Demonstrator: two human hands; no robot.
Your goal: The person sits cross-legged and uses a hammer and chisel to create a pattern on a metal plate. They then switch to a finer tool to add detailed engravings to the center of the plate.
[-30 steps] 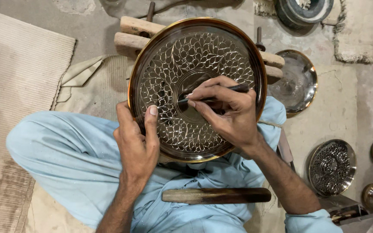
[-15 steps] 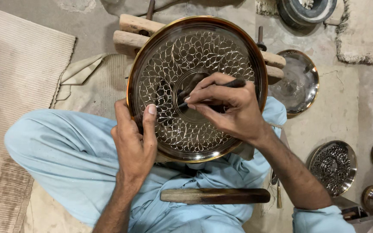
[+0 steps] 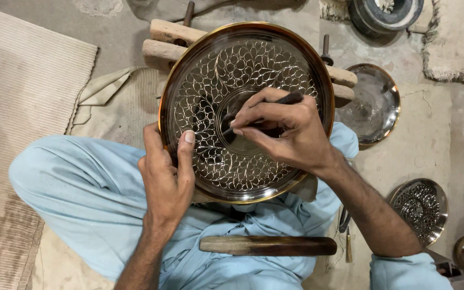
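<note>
Engraved brass plate [image 3: 218, 70] in frame centre, tilted on wooden blocks [image 3: 162, 45]. Left hand [image 3: 165, 172] clamped on its lower-left rim; right hand [image 3: 285, 131] pinching dark engraving tool [image 3: 291, 99] at plate's middle.

Large round brass-rimmed metal plate [image 3: 226, 161], engraved with a silvery leaf-lattice pattern, sits tilted at frame centre, its upper edge against wooden blocks. Thin dark engraving tool [image 3: 288, 99] lies slanted across the plate's plain centre disc, tip down-left.

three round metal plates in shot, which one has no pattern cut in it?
The plain plate, upper right on the floor behind the wooden block: smooth, mirror-like. The big plate under both hands and the small plate at lower right both carry dense engraved patterns.
</note>
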